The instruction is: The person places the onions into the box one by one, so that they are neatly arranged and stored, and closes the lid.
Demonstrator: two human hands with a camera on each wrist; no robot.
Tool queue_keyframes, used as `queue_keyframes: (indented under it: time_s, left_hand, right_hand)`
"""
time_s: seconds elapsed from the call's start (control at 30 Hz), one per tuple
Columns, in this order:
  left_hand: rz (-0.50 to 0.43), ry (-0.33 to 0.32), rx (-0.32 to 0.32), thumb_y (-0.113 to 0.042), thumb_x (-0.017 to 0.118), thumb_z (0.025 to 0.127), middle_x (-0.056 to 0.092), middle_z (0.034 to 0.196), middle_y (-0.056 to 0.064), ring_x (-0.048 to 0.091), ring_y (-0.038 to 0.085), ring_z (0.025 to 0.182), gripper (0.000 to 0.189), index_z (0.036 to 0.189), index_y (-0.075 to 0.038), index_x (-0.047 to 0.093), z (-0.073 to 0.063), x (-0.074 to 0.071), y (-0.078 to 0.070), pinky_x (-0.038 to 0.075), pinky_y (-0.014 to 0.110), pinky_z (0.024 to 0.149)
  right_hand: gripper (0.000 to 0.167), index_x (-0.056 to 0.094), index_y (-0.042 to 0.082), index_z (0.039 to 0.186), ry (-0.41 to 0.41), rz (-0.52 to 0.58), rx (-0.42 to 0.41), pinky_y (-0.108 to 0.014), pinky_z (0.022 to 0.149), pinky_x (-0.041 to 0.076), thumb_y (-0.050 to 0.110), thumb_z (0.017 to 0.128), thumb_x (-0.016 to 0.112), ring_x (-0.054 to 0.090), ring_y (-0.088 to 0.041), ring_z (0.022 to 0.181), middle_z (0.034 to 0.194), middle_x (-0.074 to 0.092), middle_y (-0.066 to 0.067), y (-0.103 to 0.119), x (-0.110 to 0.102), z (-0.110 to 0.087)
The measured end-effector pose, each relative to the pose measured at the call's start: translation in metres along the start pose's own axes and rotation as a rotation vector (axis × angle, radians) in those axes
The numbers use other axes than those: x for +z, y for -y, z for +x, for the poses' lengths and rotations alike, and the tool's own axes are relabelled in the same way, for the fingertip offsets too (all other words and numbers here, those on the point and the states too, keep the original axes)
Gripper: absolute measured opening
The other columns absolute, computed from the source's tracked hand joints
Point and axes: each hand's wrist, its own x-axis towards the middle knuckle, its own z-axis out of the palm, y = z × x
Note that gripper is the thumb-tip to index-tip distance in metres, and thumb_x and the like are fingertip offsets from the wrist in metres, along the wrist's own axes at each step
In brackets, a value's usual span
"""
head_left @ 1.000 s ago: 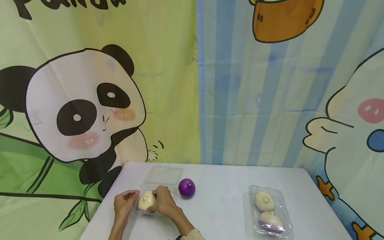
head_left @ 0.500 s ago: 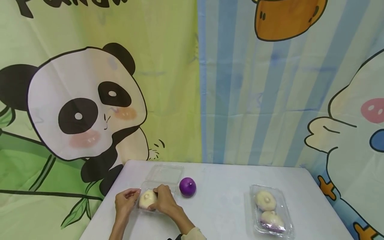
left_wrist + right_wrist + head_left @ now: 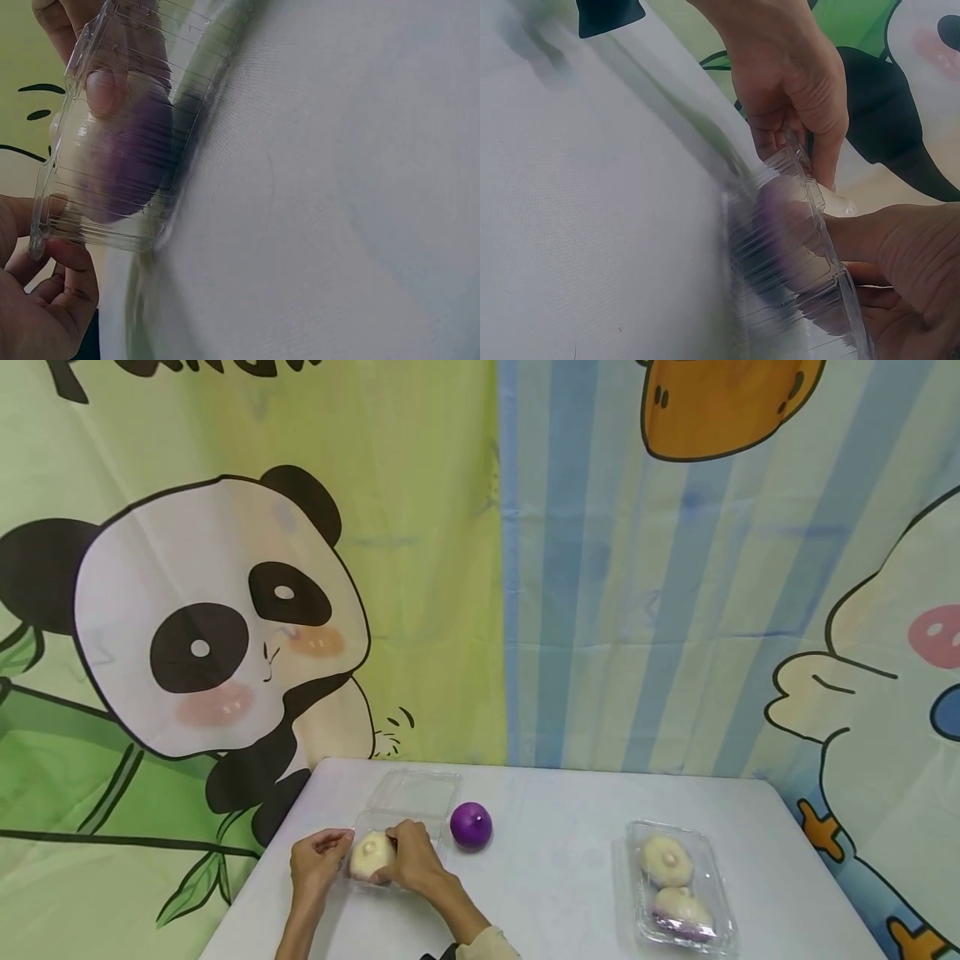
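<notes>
A clear plastic clamshell box (image 3: 414,793) lies on the left of the table, its lid folded back. Inside its near part sits a round turnip-like vegetable (image 3: 369,860), white with a nub on top and purple below, as the left wrist view shows. My right hand (image 3: 417,860) reaches into the box and grips the turnip, thumb in front and fingers behind. With thumb and fingers, my left hand (image 3: 315,863) pinches the box rim (image 3: 37,225) at its left side. Just right of the box is a glossy purple ball-shaped item (image 3: 471,826).
Farther right on the white table (image 3: 555,877) stands another clear box (image 3: 722,935) holding two similar white-and-purple turnips (image 3: 667,861). Behind the table's back edge hangs a printed curtain (image 3: 435,610) with a panda.
The head view has shifted slightly, moving the whole scene a little to the right. Both hands keep their places at the box, and the turnip stays in it.
</notes>
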Motion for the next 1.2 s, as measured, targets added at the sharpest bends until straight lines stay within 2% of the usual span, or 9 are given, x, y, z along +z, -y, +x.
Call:
queue_keyframes:
  time_s: [0.2,0.37,0.53,0.67,0.87,0.93,1.03,1.13,1.2]
  left_hand:
    - [0.002,-0.011,0.009,-0.010,0.080,0.097,0.076,0.080,0.000,0.062,0.004,0.063,0.022,0.110,0.007,0.080,-0.001,0.001,-0.001,0.053,0.021,0.055]
    - [0.003,-0.006,0.005,-0.009,0.079,0.097,0.075,0.079,-0.001,0.063,0.006,0.064,0.020,0.110,0.007,0.080,-0.002,0.001,-0.001,0.053,0.021,0.056]
    - [0.007,0.000,0.013,-0.008,0.079,0.097,0.076,0.078,0.000,0.063,0.007,0.063,0.019,0.109,0.007,0.080,-0.001,0.000,-0.002,0.052,0.022,0.055]
    - [0.012,-0.005,0.015,-0.008,0.079,0.097,0.077,0.080,0.001,0.063,0.006,0.063,0.019,0.109,0.006,0.081,-0.001,0.000,-0.002,0.052,0.021,0.055]
    - [0.017,-0.003,0.013,-0.008,0.079,0.097,0.078,0.082,0.004,0.065,0.008,0.065,0.020,0.110,0.007,0.080,-0.002,0.000,-0.002,0.053,0.021,0.056]
    - [0.017,-0.003,0.012,-0.009,0.079,0.097,0.078,0.082,0.003,0.065,0.008,0.065,0.021,0.110,0.007,0.080,-0.002,0.000,-0.002,0.053,0.021,0.056]
    - [0.015,0.004,0.012,-0.009,0.079,0.097,0.077,0.082,0.003,0.065,0.009,0.066,0.022,0.111,0.008,0.080,-0.001,-0.001,-0.002,0.053,0.021,0.057]
    - [0.015,0.012,0.012,-0.011,0.079,0.098,0.077,0.082,0.002,0.065,0.009,0.066,0.023,0.111,0.008,0.079,-0.001,-0.001,-0.001,0.053,0.021,0.057]
    - [0.016,0.018,0.013,-0.011,0.079,0.098,0.077,0.082,0.001,0.065,0.009,0.067,0.024,0.112,0.008,0.079,0.000,-0.001,-0.001,0.054,0.022,0.056]
  right_hand:
    - [0.041,0.083,0.010,0.094,0.021,0.033,-0.004,-0.015,0.060,0.046,0.022,0.063,0.107,0.051,0.004,0.068,0.074,0.072,0.011,-0.001,-0.003,0.000]
    - [0.037,0.079,0.006,0.088,0.029,0.040,-0.003,-0.017,0.057,0.043,0.014,0.064,0.106,0.045,0.004,0.065,0.070,0.068,0.008,0.030,-0.031,-0.009]
    - [0.039,0.076,0.002,0.086,0.053,0.107,0.046,-0.015,0.055,0.038,0.010,0.064,0.106,0.040,0.004,0.062,0.069,0.068,-0.002,0.037,-0.038,-0.008]
    - [0.044,0.079,-0.002,0.096,0.067,0.120,0.077,-0.014,0.056,0.038,0.010,0.064,0.106,0.040,0.004,0.062,0.073,0.073,-0.008,0.037,-0.039,-0.008]
    - [0.040,0.076,-0.003,0.089,0.066,0.122,0.072,-0.015,0.054,0.032,0.013,0.067,0.105,0.036,0.003,0.061,0.069,0.064,-0.010,0.038,-0.043,-0.009]
    - [0.042,0.076,-0.005,0.092,0.056,0.111,0.073,-0.016,0.056,0.038,0.014,0.068,0.105,0.046,-0.001,0.063,0.074,0.070,-0.014,0.038,-0.044,-0.009]
    - [0.056,0.079,-0.008,0.111,0.035,0.088,0.087,-0.019,0.070,0.053,0.017,0.068,0.105,0.070,-0.013,0.080,0.097,0.082,-0.020,0.037,-0.046,-0.011]
    - [0.065,0.078,-0.008,0.121,0.013,0.068,0.078,-0.025,0.084,0.061,0.020,0.069,0.105,0.078,-0.028,0.098,0.111,0.082,-0.023,0.036,-0.048,-0.013]
    - [0.055,0.078,-0.008,0.111,0.022,0.068,0.073,-0.025,0.084,0.060,0.021,0.072,0.104,0.078,-0.031,0.097,0.102,0.082,-0.022,0.035,-0.051,-0.013]
